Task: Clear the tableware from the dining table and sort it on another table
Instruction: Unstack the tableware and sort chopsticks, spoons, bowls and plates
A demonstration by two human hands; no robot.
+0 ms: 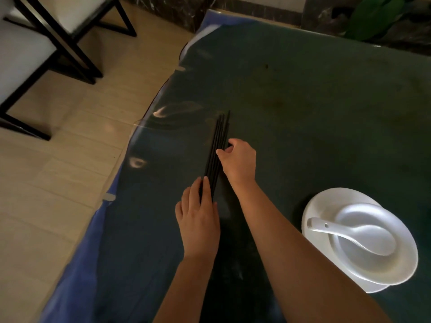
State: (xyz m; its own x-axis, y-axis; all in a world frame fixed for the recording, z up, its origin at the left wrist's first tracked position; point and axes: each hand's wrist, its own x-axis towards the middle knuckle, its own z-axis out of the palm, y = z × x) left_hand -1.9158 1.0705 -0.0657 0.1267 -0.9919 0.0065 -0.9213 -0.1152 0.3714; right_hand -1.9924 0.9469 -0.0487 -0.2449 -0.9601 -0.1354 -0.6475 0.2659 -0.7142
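A bundle of black chopsticks (215,157) is seen lying on the dark table (326,101), near its left edge, tips pointing away from the person. The left hand (198,220) is laid flat against the near ends, fingers extended and pressing rather than closed round them. The right hand (238,162) is cupped against the bundle's right side at mid-length, thumb and fingers curled loosely; a full grasp is not confirmed. To the right, well apart, a white spoon (349,234) is seen resting in a white bowl (373,241) stacked on a white plate (326,201).

Step judged: chopsticks being squared into one aligned set during sorting. Next move is expected to require evening the ends, then release without scattering the sticks.
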